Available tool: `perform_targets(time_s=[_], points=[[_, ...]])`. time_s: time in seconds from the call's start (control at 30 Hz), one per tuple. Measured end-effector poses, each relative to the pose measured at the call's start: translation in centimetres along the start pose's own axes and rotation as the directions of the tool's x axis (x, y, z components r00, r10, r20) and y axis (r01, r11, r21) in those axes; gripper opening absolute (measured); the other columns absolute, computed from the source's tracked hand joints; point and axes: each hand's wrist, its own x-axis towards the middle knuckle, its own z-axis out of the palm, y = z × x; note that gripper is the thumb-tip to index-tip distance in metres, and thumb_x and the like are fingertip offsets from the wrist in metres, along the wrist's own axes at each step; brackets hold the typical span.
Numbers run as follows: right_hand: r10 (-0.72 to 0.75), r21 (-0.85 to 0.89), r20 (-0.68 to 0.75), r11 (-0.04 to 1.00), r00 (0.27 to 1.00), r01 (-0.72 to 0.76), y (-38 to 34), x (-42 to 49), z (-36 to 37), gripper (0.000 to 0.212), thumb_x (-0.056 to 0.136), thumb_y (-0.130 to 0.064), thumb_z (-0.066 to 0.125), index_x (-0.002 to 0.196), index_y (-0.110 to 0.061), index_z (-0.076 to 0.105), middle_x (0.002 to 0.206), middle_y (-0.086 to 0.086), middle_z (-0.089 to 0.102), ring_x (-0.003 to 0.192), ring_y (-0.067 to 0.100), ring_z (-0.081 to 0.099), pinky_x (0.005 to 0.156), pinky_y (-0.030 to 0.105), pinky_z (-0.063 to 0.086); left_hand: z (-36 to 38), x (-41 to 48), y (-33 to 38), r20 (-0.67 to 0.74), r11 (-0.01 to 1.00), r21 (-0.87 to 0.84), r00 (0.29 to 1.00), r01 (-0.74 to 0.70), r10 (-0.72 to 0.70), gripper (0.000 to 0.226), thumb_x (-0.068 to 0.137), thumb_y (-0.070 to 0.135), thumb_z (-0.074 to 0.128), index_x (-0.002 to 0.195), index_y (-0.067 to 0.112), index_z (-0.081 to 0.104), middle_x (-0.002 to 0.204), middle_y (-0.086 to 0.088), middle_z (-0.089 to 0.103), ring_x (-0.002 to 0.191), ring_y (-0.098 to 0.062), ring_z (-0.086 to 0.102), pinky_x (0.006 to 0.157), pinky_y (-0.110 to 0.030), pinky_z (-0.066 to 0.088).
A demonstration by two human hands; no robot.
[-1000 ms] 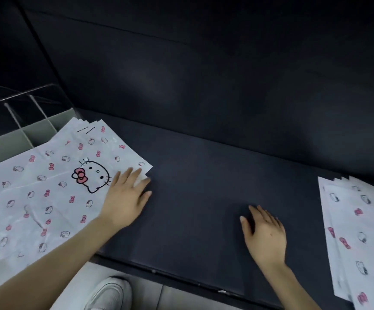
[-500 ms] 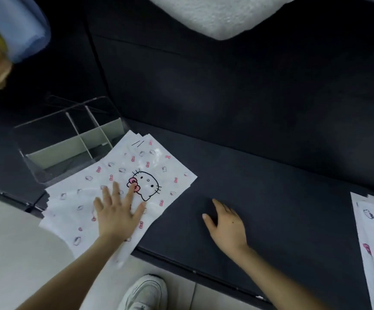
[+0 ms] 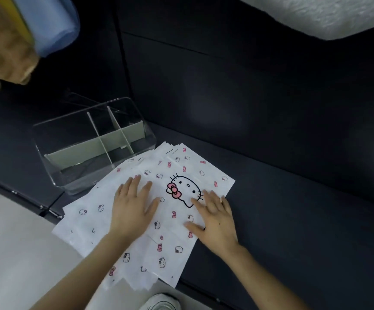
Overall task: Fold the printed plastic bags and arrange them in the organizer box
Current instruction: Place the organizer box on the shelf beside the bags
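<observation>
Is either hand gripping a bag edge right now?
No, the left hand and the right hand both lie flat, fingers straight, on the top printed plastic bag.

A big dark seat (image 3: pixel 293 198) has a dark back (image 3: pixel 248 86) behind it. The floor (image 3: pixel 13 253) below is pale and smooth. A white fluffy blanket (image 3: pixel 327 14) lies up high, and a soft brown and blue thing (image 3: pixel 4 48) sits in the corner.
</observation>
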Motion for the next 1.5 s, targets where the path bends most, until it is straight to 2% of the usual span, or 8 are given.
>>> perform_targets(time_s=[0.23, 0.47, 0.57, 0.77, 1.0, 1.13, 1.33, 1.5], points=[[-0.130, 0.097, -0.083, 0.986, 0.988, 0.138, 0.5, 0.1, 1.6, 0.047, 0.095, -0.058, 0.032, 0.103, -0.036, 0.073, 0.128, -0.004, 0.061, 0.121, 0.022, 0.057, 0.108, 0.041, 0.022, -3.0, 2.0, -7.4, -0.313, 1.000, 0.030, 0.950, 0.004, 0.006, 0.048, 0.090, 0.038, 0.044, 0.115, 0.002, 0.064, 0.123, -0.025, 0.058, 0.115, -0.046, 0.051, 0.098, -0.056, 0.039], [-0.101, 0.155, -0.135, 0.980, 0.986, 0.121, 1.7, -0.3, 2.1, 0.054, 0.095, -0.064, 0.025, 0.108, -0.038, 0.070, 0.132, -0.008, 0.057, 0.127, 0.019, 0.050, 0.111, 0.034, 0.017, -4.2, 6.2, -11.2, -0.051, 0.988, -0.076, 0.989, 0.132, -0.136, 0.037, 0.097, 0.028, 0.055, 0.131, 0.013, 0.057, 0.103, -0.015, 0.069, 0.091, -0.037, 0.062, 0.069, -0.036, 0.042], [-0.092, 0.165, -0.146, 0.979, 0.985, 0.116, 2.1, -0.7, 2.2, 0.055, 0.093, -0.067, 0.026, 0.109, -0.039, 0.070, 0.134, -0.013, 0.051, 0.129, 0.016, 0.047, 0.112, 0.032, 0.016, -3.8, 6.0, -11.0, -0.110, 0.982, -0.176, 0.990, 0.070, -0.090, 0.033, 0.095, 0.021, 0.059, 0.128, 0.018, 0.062, 0.106, -0.006, 0.072, 0.093, -0.031, 0.065, 0.069, -0.032, 0.041], [-0.010, 0.210, 0.089, 0.978, 0.996, -0.009, 1.8, -0.8, 0.3, 0.105, 0.059, -0.096, 0.000, 0.134, -0.040, 0.050, 0.141, -0.031, 0.018, 0.138, -0.009, 0.009, 0.112, 0.014, -0.012, -5.8, 6.8, -10.8, -0.376, 0.984, -0.180, 0.925, -0.009, -0.060, 0.030, 0.085, 0.018, 0.052, 0.103, 0.014, 0.075, 0.085, -0.011, 0.074, 0.062, -0.033, 0.068, 0.055, -0.036, 0.050], [0.058, 0.314, 0.073, 0.946, 0.996, -0.078, -0.6, -0.6, -3.2, 0.108, 0.057, -0.099, 0.006, 0.139, -0.039, 0.042, 0.142, -0.028, 0.028, 0.135, -0.011, 0.016, 0.111, 0.014, -0.007, -10.5, 4.9, -9.7, -0.509, 0.989, -0.133, 0.861, -0.069, -0.008, 0.026, 0.082, 0.020, 0.056, 0.094, 0.011, 0.077, 0.069, -0.006, 0.072, 0.046, -0.025, 0.060, 0.047, -0.019, 0.034], [0.288, 0.657, 0.062, 0.709, 0.956, -0.257, -3.0, -0.3, -7.0, 0.064, 0.083, -0.056, 0.062, 0.140, -0.037, 0.041, 0.128, -0.029, 0.046, 0.117, -0.007, 0.045, 0.101, 0.015, 0.031, -11.2, 2.2, -8.1, -0.513, 0.969, -0.097, 0.845, -0.229, 0.149, 0.033, 0.086, 0.030, 0.048, 0.089, 0.017, 0.078, 0.063, 0.004, 0.067, 0.047, -0.021, 0.059, 0.041, -0.021, 0.039], [0.456, 0.860, 0.253, 0.298, 0.853, -0.414, -2.4, -0.4, -12.1, 0.080, 0.073, -0.070, 0.054, 0.144, -0.038, 0.032, 0.125, -0.009, 0.059, 0.107, 0.014, 0.062, 0.098, 0.043, 0.048, -11.7, 0.8, -1.3, -0.548, 0.851, -0.131, 0.753, -0.508, 0.365, 0.026, 0.088, 0.024, 0.054, 0.094, 0.015, 0.077, 0.060, 0.007, 0.059, 0.049, -0.014, 0.054, 0.046, -0.018, 0.041], [0.538, 0.859, 0.347, 0.146, 0.768, -0.491, 1.1, -2.0, -16.1, 0.038, 0.088, -0.054, 0.056, 0.113, -0.026, 0.056, 0.103, 0.002, 0.068, 0.089, 0.021, 0.068, 0.067, 0.035, 0.059, -9.5, 1.3, 5.8, -0.539, 0.715, -0.230, 0.698, -0.661, 0.471, 0.026, 0.092, 0.026, 0.054, 0.097, 0.014, 0.076, 0.065, 0.009, 0.063, 0.057, -0.006, 0.050, 0.057, -0.013, 0.039]])
